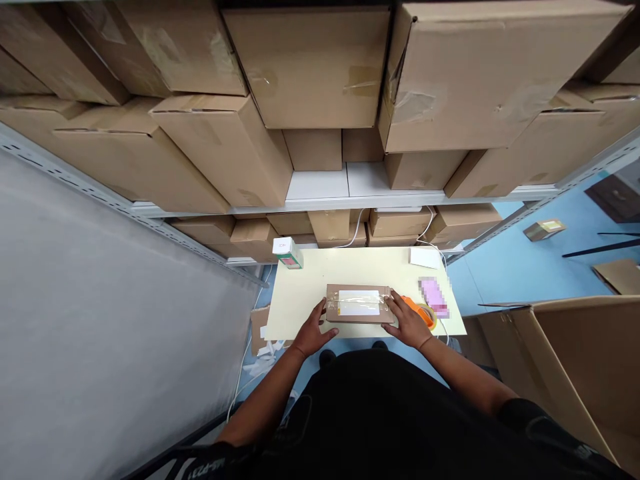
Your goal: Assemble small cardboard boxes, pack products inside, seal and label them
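Both hands, left hand [313,330] and right hand [407,323], we're pressing open-palmed against taped parcel [359,303] on table [310,287], grip not closed.

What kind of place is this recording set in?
Most likely a stockroom or packing area. Metal shelving is stacked with plain cardboard boxes. At a small table, the left hand and right hand press on a taped, labelled parcel, with an orange tape dispenser beside it.
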Motion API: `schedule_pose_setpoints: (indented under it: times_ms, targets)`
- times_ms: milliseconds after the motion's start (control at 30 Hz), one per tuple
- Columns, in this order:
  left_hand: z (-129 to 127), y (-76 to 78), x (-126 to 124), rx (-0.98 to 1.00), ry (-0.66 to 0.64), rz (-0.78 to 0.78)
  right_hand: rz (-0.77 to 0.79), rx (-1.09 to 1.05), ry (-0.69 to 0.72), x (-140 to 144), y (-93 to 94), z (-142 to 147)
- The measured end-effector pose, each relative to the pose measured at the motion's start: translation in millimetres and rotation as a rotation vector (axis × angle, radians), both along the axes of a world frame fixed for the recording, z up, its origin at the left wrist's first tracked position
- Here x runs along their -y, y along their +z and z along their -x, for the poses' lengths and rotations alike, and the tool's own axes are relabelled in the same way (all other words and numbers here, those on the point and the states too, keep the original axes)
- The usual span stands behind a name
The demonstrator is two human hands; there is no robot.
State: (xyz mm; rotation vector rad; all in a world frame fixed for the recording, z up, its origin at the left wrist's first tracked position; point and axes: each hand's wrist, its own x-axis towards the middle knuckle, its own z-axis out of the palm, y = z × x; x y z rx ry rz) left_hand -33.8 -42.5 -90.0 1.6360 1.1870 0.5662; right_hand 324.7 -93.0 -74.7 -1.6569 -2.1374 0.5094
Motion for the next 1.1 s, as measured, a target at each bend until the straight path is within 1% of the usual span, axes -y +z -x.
schedule_pose_setpoints:
  times_ms: [67, 133, 167, 233, 267, 333, 400, 433, 567, 667, 733, 767, 800, 833, 867, 900, 967, 1000, 1033, 1067, 1100]
  targets:
    - [0, -0.7, 1, -0.018, 0.017, -0.004, -0.012, -0.007, 0.012, -2, 2.8, 0]
    - [-1, 4.6, -2, -0.044, 0.046, -0.049, -0.008, -0.005, 0.020, -2, 5.1, 0]
    - [-2, 9.3, -4, -0.069, 0.058, -0.101, -0.002, 0.000, 0.020, -2, 5.8, -1]
    - [-4, 21.0, -9, -0.140, 0.052, -0.254, 0.008, 0.009, 0.014, 0, 6.4, 0]
    - [-6, 27.1, -12, -0.176, 0.025, -0.337, 0.007, 0.012, 0.011, 0, 6.4, 0]
    - [-10, 37.7, -17, -0.220, -0.071, -0.464, 0.000, 0.020, 0.001, 2, 6.8, 2]
    - [-17, 44.4, -21, -0.227, -0.136, -0.515, -0.003, 0.030, -0.008, 2, 8.1, 5]
    - [-20, 46.0, -21, -0.229, -0.137, -0.521, 0.000, 0.035, -0.013, 3, 9.0, 7]
    - [-28, 43.8, -20, -0.246, -0.054, -0.505, 0.032, 0.025, -0.027, 3, 13.4, 12]
    - [-27, 38.2, -18, -0.247, -0.061, -0.497, 0.066, -0.026, -0.037, 3, 18.7, 12]
    - [-25, 34.5, -18, -0.246, -0.069, -0.509, 0.055, -0.087, -0.072, 1, 29.8, 13]
    - [-24, 32.8, -18, -0.248, -0.069, -0.522, 0.034, -0.130, -0.102, -1, 40.0, 13]
    - [-24, 31.1, -18, -0.250, -0.068, -0.539, 0.004, -0.182, -0.146, -4, 54.2, 15]
    - [-24, 29.6, -18, -0.255, -0.067, -0.561, -0.023, -0.241, -0.194, -8, 72.6, 17]
    - [-24, 28.1, -18, -0.261, -0.064, -0.584, -0.044, -0.322, -0.212, -12, 95.1, 19]
    - [-24, 26.7, -17, -0.266, -0.062, -0.606, -0.039, -0.435, -0.196, -16, 120.9, 23]
    - [-23, 24.4, -17, -0.276, -0.065, -0.644, -0.014, -0.712, -0.102, -18, 177.5, 28]
    - [-23, 23.4, -17, -0.282, -0.067, -0.656, -0.006, -0.837, -0.037, -15, 205.0, 29]
    - [-23, 22.7, -17, -0.289, -0.070, -0.665, 0.004, -0.935, 0.026, -6, 229.7, 29]
    - [-22, 22.1, -17, -0.296, -0.074, -0.672, -0.010, -1.008, 0.075, 9, 250.3, 29]
    - [-21, 21.8, -18, -0.302, -0.081, -0.678, -0.029, -1.042, 0.115, 30, 265.8, 27]
